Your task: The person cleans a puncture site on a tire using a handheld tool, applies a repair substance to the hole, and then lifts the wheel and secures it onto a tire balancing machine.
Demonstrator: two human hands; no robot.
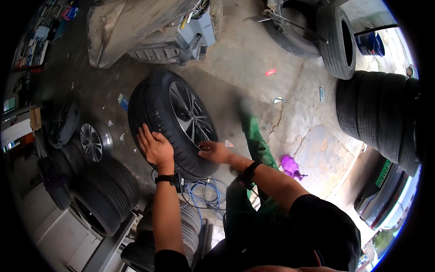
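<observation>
A car wheel [156, 102] with a black tyre stands tilted on the concrete floor in front of me, its black-and-silver spoked rim [194, 117] facing right. My left hand [155, 146] lies on the tread at the near side, palm down with the fingers stretched out. On the rim side, my right hand [215, 152] has its fingers bent at the lower edge of the rim, where tyre and metal meet. Its fingertips are partly hidden. Blue hose [195, 196] lies in loops on the floor just below the wheel.
Stacked tyres [376, 113] stand at the right, and more tyres [106, 195] at the lower left near a loose rim [92, 141]. A large car part [154, 41] lies ahead. A purple object [291, 166] is on the floor beside my green-trousered leg [259, 145].
</observation>
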